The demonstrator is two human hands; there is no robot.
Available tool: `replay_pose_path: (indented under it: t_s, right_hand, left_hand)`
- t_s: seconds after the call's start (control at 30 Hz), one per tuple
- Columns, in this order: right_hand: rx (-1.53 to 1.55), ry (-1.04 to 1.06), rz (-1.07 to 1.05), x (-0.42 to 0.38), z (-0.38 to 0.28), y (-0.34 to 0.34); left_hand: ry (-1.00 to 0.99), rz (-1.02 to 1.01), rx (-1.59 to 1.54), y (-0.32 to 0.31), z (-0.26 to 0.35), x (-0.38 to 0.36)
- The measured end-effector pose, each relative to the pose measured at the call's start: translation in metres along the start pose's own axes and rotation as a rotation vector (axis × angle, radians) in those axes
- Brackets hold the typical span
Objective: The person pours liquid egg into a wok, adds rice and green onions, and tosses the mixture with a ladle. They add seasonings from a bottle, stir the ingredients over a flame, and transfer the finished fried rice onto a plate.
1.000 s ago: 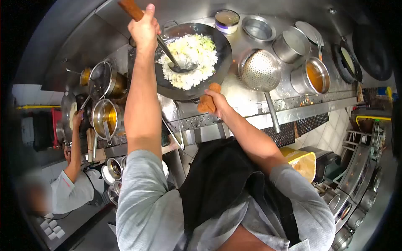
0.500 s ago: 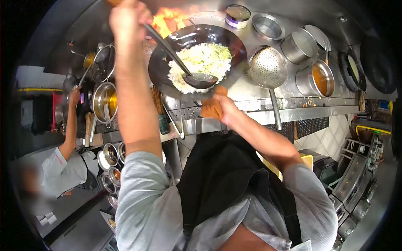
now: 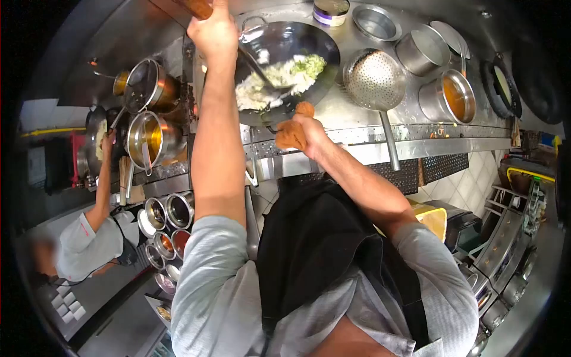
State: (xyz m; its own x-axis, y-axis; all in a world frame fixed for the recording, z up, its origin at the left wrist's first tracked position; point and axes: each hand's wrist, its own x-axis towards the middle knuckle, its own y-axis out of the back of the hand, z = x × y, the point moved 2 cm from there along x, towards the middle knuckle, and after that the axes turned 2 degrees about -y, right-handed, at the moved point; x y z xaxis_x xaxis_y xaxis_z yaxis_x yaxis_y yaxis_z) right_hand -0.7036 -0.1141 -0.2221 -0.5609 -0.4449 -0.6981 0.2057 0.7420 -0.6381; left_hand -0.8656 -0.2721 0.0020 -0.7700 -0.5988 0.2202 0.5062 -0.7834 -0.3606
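My left hand (image 3: 215, 34) is closed around a ladle (image 3: 253, 64) with a wooden handle end; the bowl of the ladle lies in the wok, partly hidden by food. The dark wok (image 3: 321, 43) holds white rice (image 3: 256, 89) with pale green chopped bits (image 3: 307, 66) heaped on its right side. At the near rim of the wok, my right hand (image 3: 313, 137) is wrapped round a folded brown cloth (image 3: 290, 135). The cloth hides the part of the rim or handle it covers.
Right of the wok lie a perforated skimmer (image 3: 373, 77), a pot with orange liquid (image 3: 455, 101), a steel pot (image 3: 423, 50), a shallow pan (image 3: 376, 22) and a can (image 3: 331, 11). A co-worker's arm (image 3: 102, 178) reaches to another wok at left, beside pots of yellow liquid (image 3: 156, 143).
My left hand and the ladle have moved right in view. The rice has spread toward the left side of the wok, with the green bits at right. The flame behind the wok no longer shows.
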Motion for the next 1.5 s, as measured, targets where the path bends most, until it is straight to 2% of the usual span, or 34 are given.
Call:
replay_pose_path:
  t_s: [0.03, 0.1, 0.17, 0.2, 0.23, 0.3, 0.33, 0.37, 0.4, 0.43, 0.47, 0.5, 0.57, 0.63, 0.67, 0.7, 0.77, 0.8, 0.83, 0.9, 0.97, 1.0, 1.03, 1.1, 1.13, 1.2, 1.23, 1.3, 1.33, 1.37, 1.43, 1.5]
  right_hand:
    - [-0.061, 0.029, -0.036, 0.003, 0.012, 0.018]
    - [-0.127, 0.058, -0.071, -0.016, 0.026, 0.044]
    - [-0.154, 0.152, -0.090, -0.052, 0.041, 0.066]
    - [-0.153, 0.155, -0.084, -0.054, 0.034, 0.062]
    - [-0.126, 0.119, -0.059, -0.057, 0.027, 0.054]
    - [-0.042, 0.060, -0.031, -0.031, 0.012, 0.038]
    - [-0.077, 0.097, 0.060, -0.029, -0.009, 0.006]
    - [-0.056, 0.097, 0.054, -0.013, -0.021, -0.008]
    - [-0.077, 0.069, 0.041, 0.004, -0.028, -0.013]
    - [-0.075, 0.071, 0.041, 0.020, -0.031, -0.009]
    - [-0.060, 0.077, 0.030, 0.036, -0.031, -0.003]
    - [-0.048, 0.078, 0.019, 0.045, -0.032, 0.001]
    - [-0.088, 0.056, 0.012, 0.053, -0.035, 0.001]
    - [-0.123, 0.072, -0.035, 0.067, -0.031, 0.012]
    - [-0.122, 0.080, -0.035, 0.071, -0.031, 0.015]
    - [-0.094, 0.074, -0.027, 0.072, -0.030, 0.017]
    - [-0.065, 0.092, -0.020, 0.078, -0.036, 0.021]
    - [-0.075, 0.074, -0.031, 0.078, -0.033, 0.024]
    - [-0.084, 0.056, -0.047, 0.078, -0.033, 0.022]
    - [-0.078, 0.060, -0.011, 0.072, -0.030, 0.021]
    - [-0.101, 0.104, 0.014, 0.071, -0.034, 0.019]
    - [-0.108, 0.114, 0.022, 0.069, -0.034, 0.019]
    - [-0.115, 0.129, 0.016, 0.070, -0.038, 0.017]
    - [-0.079, 0.079, -0.036, 0.074, -0.034, 0.021]
    - [-0.138, 0.109, 0.017, 0.065, -0.037, 0.015]
    - [-0.120, 0.098, -0.016, 0.071, -0.029, 0.023]
    - [-0.114, 0.084, -0.044, 0.079, -0.032, 0.027]
    - [-0.127, 0.116, -0.033, 0.073, -0.034, 0.020]
    - [-0.126, 0.102, -0.034, 0.073, -0.035, 0.020]
    - [-0.128, 0.084, -0.033, 0.072, -0.035, 0.021]
    - [-0.079, 0.064, -0.057, 0.076, -0.037, 0.022]
    - [-0.122, 0.081, -0.033, 0.075, -0.034, 0.021]
  left_hand:
    - [-0.070, -0.001, -0.050, 0.009, -0.025, 0.024]
    - [-0.016, 0.173, 0.280, -0.003, 0.034, 0.019]
    - [-0.138, -0.070, -0.047, -0.002, 0.072, 0.024]
    - [-0.086, -0.105, -0.073, -0.007, 0.094, 0.019]
    - [-0.212, -0.152, -0.035, -0.013, 0.115, 0.004]
    - [-0.198, -0.306, -0.069, -0.012, 0.121, 0.009]
    - [-0.150, -0.197, -0.019, -0.018, 0.122, -0.002]
    - [-0.106, -0.093, 0.029, -0.032, 0.119, -0.019]
    - [-0.203, -0.091, -0.055, -0.039, 0.106, -0.034]
    - [-0.116, -0.057, 0.064, -0.036, 0.080, -0.029]
    - [-0.002, 0.099, 0.154, -0.031, 0.040, -0.022]
    - [-0.053, -0.242, -0.100, -0.009, -0.015, -0.022]
    - [0.003, -0.290, -0.241, 0.015, -0.040, 0.001]
    - [0.088, -0.099, 0.026, 0.021, -0.013, 0.031]
    - [-0.076, -0.273, -0.022, 0.026, -0.004, 0.047]
    - [-0.111, -0.341, -0.001, 0.034, 0.008, 0.050]
    - [-0.323, -0.223, 0.153, 0.031, -0.014, 0.033]
    - [-0.253, -0.227, 0.069, 0.033, -0.051, 0.038]
    - [-0.117, -0.308, -0.030, 0.023, -0.051, 0.038]
    - [-0.072, -0.293, -0.090, 0.001, -0.028, 0.053]
    - [-0.194, -0.246, -0.067, -0.013, 0.008, 0.045]
    - [-0.242, -0.279, -0.071, -0.009, 0.012, 0.043]
    - [-0.369, -0.207, -0.015, -0.008, -0.001, 0.036]
    - [-0.100, -0.284, -0.099, 0.001, -0.060, 0.031]
    - [-0.122, -0.289, -0.104, -0.005, -0.051, 0.045]
    - [0.062, -0.305, -0.020, -0.012, -0.029, 0.062]
    - [0.044, -0.303, -0.026, -0.014, -0.017, 0.064]
    - [-0.118, -0.282, -0.120, -0.017, 0.012, 0.055]
    - [-0.136, -0.259, -0.221, -0.012, 0.002, 0.052]
    - [-0.268, -0.275, -0.202, -0.007, -0.022, 0.051]
    - [-0.014, -0.181, -0.113, -0.007, -0.058, 0.044]
    - [0.068, -0.246, -0.058, -0.014, -0.044, 0.075]
